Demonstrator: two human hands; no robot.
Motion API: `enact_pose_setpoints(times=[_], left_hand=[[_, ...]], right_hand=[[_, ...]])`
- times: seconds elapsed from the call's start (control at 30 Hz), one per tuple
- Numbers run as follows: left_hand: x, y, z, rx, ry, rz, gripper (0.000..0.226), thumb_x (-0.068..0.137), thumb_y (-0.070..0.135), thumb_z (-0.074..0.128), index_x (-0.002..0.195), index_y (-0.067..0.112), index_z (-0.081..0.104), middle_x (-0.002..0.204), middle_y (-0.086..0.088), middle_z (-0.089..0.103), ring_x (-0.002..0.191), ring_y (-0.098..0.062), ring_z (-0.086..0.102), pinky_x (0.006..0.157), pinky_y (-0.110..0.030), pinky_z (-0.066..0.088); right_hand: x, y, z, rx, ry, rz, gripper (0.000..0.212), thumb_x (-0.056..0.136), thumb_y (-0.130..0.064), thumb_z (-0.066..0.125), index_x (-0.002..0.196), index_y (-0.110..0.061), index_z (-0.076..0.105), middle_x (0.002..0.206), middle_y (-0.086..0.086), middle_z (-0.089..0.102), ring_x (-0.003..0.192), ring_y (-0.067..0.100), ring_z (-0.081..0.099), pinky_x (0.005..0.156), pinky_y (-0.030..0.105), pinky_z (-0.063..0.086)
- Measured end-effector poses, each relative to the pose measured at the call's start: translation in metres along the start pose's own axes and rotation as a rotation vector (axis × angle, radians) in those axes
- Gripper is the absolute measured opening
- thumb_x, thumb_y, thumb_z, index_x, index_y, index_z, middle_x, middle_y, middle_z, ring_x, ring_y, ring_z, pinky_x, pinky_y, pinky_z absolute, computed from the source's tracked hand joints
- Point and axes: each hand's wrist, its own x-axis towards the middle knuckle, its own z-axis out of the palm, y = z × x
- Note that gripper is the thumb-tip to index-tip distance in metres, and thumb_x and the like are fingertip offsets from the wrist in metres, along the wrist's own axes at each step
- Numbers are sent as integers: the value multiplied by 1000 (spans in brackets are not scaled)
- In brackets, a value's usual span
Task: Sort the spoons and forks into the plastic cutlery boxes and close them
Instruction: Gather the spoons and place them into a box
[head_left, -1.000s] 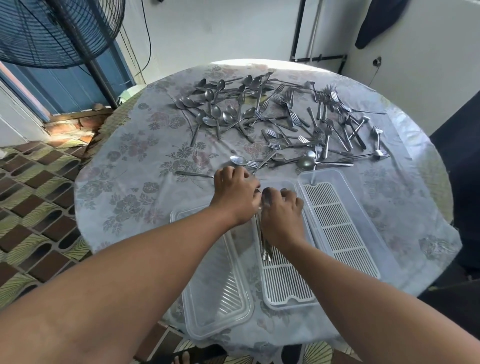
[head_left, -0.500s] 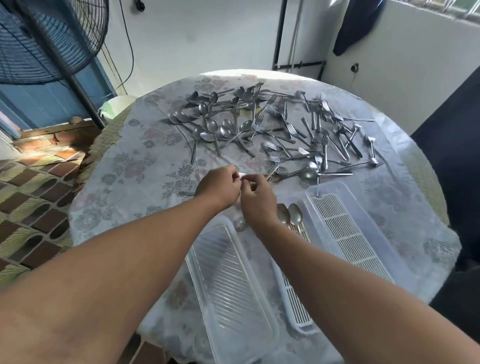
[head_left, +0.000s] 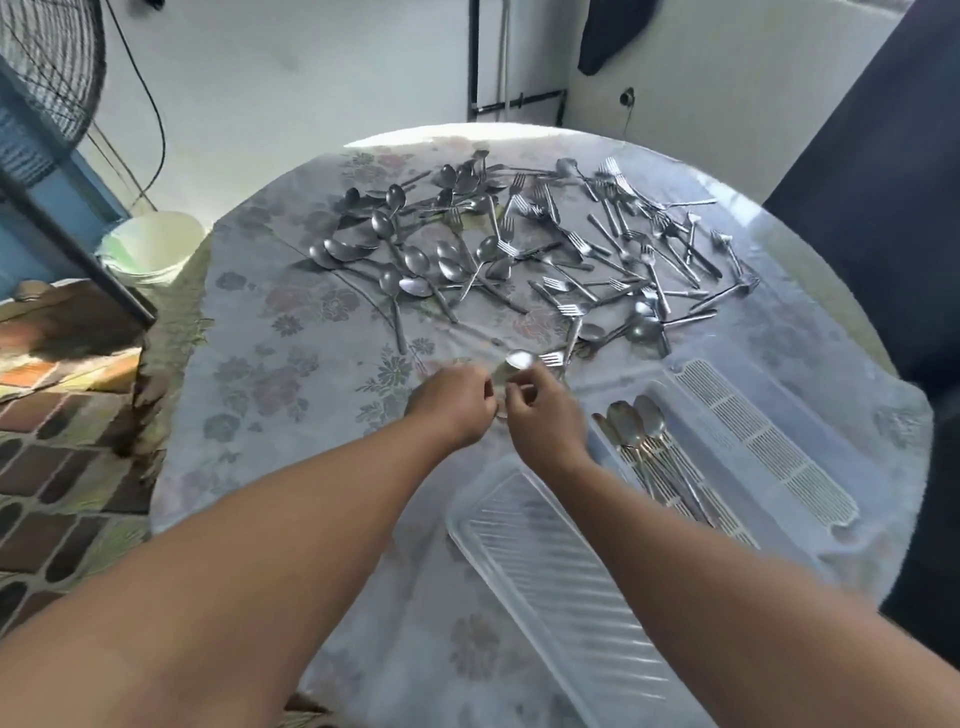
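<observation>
My left hand and my right hand meet fingertip to fingertip over the flowered tablecloth. Both pinch a spoon whose bowl sticks out beyond the fingers; its handle is hidden by the hands. A fork lies just to its right. A scattered heap of spoons and forks covers the far half of the table. To the right, a clear plastic box with a white grate holds several spoons. A second box beside it shows only its white grate.
A clear ribbed lid or tray lies near the front edge under my right forearm. A standing fan and a pale bucket are on the floor at left. A dark shape borders the table at right.
Both hands left the box with the spoons and moved forward to the near edge of the heap, where they took hold of a spoon. The view shifted left and forward.
</observation>
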Motion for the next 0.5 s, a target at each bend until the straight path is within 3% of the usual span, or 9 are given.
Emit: enact_pose_setpoints(times=[0.17, 0.3, 0.4, 0.5], left_hand=[[2, 35, 3, -131, 30, 82, 13, 96, 31, 56, 91, 21, 63, 91, -2, 68, 85, -26, 64, 75, -38, 55], [1, 78, 13, -82, 16, 241, 14, 94, 34, 61, 99, 24, 69, 103, -3, 68, 96, -25, 64, 80, -35, 52], [-2, 111, 28, 67, 17, 369, 22, 96, 37, 58, 111, 26, 71, 113, -5, 66, 111, -28, 58, 85, -37, 49], [-7, 143, 48, 233, -39, 398, 27, 99, 35, 54, 117, 25, 71, 118, -6, 59, 121, -32, 45, 95, -45, 42]], right_hand=[[1, 10, -25, -17, 128, 11, 18, 100, -31, 58, 108, -19, 69, 94, -1, 75, 86, 20, 68, 70, 29, 42], [7, 38, -77, -124, 231, 82, 16, 99, -32, 57, 107, -18, 58, 94, 4, 72, 84, 27, 65, 71, 34, 45], [5, 75, -117, -417, 37, 163, 20, 95, -39, 58, 106, -22, 55, 97, 6, 70, 89, 32, 64, 71, 36, 46], [-9, 108, -134, -645, -178, 114, 24, 90, -40, 62, 105, -21, 64, 98, 7, 73, 92, 32, 68, 71, 37, 54]])
